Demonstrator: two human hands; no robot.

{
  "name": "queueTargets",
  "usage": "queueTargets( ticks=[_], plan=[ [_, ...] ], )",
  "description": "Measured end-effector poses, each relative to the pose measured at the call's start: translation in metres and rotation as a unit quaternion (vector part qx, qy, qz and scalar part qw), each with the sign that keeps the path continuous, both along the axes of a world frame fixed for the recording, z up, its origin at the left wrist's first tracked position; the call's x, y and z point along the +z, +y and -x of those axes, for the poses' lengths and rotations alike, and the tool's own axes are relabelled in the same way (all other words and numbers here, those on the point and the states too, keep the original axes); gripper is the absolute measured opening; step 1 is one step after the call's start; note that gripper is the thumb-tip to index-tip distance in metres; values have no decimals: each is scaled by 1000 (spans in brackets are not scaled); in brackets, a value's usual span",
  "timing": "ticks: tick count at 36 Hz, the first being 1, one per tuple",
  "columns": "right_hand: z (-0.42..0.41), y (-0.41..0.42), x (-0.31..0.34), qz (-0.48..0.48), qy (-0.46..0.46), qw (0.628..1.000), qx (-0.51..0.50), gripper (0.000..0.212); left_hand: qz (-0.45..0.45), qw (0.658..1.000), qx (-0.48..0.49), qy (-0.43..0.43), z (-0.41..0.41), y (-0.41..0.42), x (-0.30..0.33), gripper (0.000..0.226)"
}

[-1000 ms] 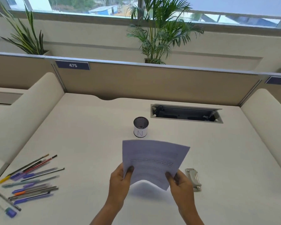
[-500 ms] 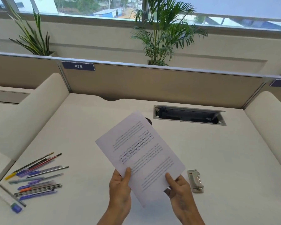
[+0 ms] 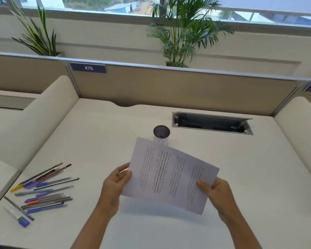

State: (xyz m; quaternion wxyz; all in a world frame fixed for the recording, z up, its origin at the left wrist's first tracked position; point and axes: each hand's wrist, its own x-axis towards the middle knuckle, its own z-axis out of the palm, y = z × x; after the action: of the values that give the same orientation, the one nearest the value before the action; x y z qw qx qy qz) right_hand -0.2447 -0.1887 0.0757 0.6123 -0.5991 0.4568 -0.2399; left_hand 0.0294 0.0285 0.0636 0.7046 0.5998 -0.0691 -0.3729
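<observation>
Both hands grip one printed sheet of paper [image 3: 171, 175] and hold it in the air above the desk [image 3: 97, 141]. In the head view the left hand [image 3: 115, 184] curls round the sheet's left edge, its thumb and fingertips meeting the paper at that edge. How far the fingers reach behind the sheet cannot be told. The right hand [image 3: 217, 193] pinches the near right corner, with the thumb lying flat on the printed face and the other fingers hidden underneath.

The sheet is clear of the desk and throws a soft shadow on the white top just below it. It is turned sideways, so the lines of text run away from the person rather than across (the print is too small to read). The paper bows a little between the two grips, and its far right edge curves up.

The sheet's far corner covers the lower part of a small round pen cup [image 3: 161, 133] that stands upright in the middle of the desk. Well apart to the left, a loose bunch of pens and pencils [image 3: 45, 191] lies flat near the desk's edge. An open cable hatch [image 3: 212, 123] is set into the desk behind and to the right of the cup. A tan partition [image 3: 169, 87] closes off the back, with a blue label [image 3: 88, 68] reading 475, and two potted plants [image 3: 183, 29] stand beyond it under the window.
</observation>
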Motion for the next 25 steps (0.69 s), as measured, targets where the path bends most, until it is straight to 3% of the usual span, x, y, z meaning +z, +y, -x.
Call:
queueTargets(
  ticks=[4,8,14,18,25],
  plan=[
    [-3,-4,10,74,10,997,18,8,-11,996,-48,-74,-3,-8,15,41],
    [-9,4,12,145,-10,989,3,22,-3,993,-5,-119,9,-17,20,23],
    [-14,24,-22,196,8,980,-46,54,3,990,51,-132,36,-15,0,18],
    [-13,39,-48,119,26,991,-56,34,-56,989,54,-122,48,-8,-24,20],
    [-11,37,-43,124,27,987,-97,19,-44,986,58,-153,50,-8,-26,21]
  ],
)
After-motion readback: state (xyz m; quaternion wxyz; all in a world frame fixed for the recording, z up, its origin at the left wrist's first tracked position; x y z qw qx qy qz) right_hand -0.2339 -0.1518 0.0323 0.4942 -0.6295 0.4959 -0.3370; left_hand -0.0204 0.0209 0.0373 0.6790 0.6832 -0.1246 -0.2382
